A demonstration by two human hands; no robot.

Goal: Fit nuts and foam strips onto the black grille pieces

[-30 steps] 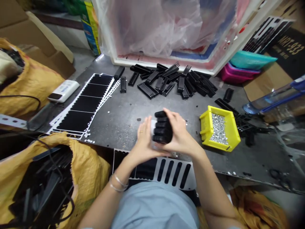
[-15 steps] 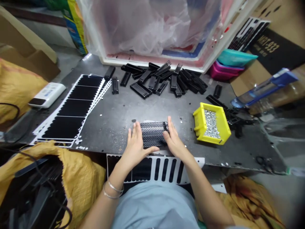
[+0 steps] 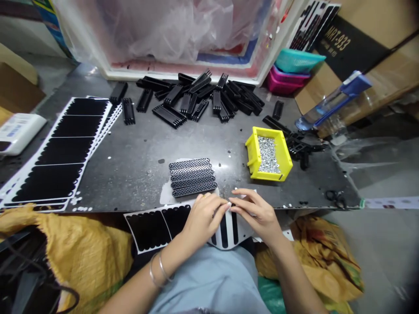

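Curling left hand (image 3: 204, 219), right hand (image 3: 257, 213) over sticker sheet (image 3: 157, 229), grip unclear; black strips (image 3: 193, 177) beyond.

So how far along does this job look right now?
Looks done: five perforated black strips lined up side by side on the metal table. In hand: the left hand and right hand are at a white-backed sheet of black pieces. Seemingly left: the pile of black comb-like parts and the stacked black-padded sheets.
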